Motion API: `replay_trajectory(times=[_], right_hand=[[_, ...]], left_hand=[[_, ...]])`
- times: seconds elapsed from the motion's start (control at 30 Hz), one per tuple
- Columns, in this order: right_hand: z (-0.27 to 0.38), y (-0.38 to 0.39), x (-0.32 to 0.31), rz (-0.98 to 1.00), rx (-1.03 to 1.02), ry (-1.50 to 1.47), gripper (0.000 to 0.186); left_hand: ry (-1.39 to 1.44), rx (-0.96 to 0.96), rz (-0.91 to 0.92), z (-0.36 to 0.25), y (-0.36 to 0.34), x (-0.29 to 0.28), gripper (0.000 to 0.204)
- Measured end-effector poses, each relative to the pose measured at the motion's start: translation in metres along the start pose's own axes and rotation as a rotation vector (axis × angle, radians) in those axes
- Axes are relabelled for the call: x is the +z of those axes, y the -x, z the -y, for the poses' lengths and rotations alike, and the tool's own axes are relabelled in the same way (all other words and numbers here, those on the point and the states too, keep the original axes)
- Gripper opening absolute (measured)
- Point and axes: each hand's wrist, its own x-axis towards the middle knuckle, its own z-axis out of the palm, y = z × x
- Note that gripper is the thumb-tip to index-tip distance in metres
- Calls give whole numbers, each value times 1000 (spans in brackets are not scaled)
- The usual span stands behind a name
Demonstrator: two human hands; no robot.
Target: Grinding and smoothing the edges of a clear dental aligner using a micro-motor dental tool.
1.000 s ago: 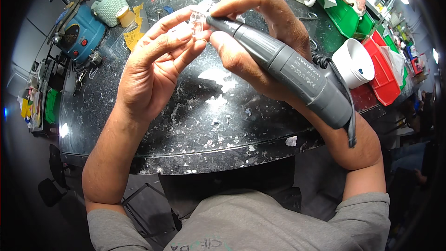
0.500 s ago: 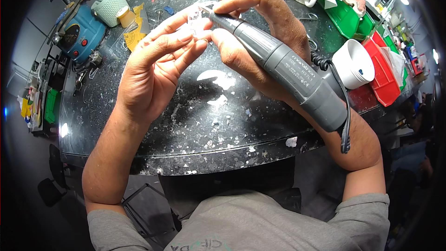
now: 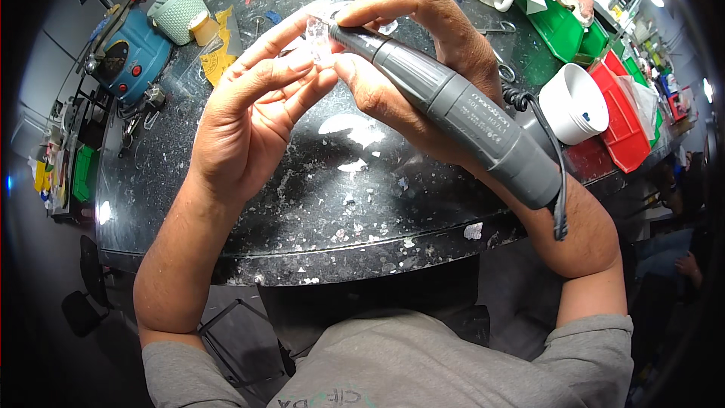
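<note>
My left hand (image 3: 253,109) holds up a clear, curved plastic piece (image 3: 319,44) between its fingertips, and it looks like a thin dental tray. My right hand (image 3: 457,45) grips a grey rotary handpiece (image 3: 457,102) near its narrow front, thumb on the near side and fingers over the far side. The handpiece slants up to the left, its rear end over my right forearm. Its tip lies right at the clear piece; fingers and glare hide whether they touch. A coiled black cord (image 3: 555,143) runs from its rear end.
White scraps and dust litter the black worktop (image 3: 302,204). At left stand a blue machine (image 3: 140,68), a mint-green cup of tools (image 3: 175,19) and a yellow packet (image 3: 220,53). A white tub (image 3: 559,109), red bin (image 3: 623,128) and green bin (image 3: 555,26) are at right.
The handpiece's tip has shifted slightly left and down along the clear piece, and its rear end has risen a little. The clear piece has turned slightly. My left hand is nearly still.
</note>
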Motion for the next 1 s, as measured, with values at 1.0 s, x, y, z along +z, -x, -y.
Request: replay_trajectory(times=[1.0], right_hand=[[0,2,-1,-5,46,-40,39]], left_hand=[[-100,6,-3,2,-1,4,56]])
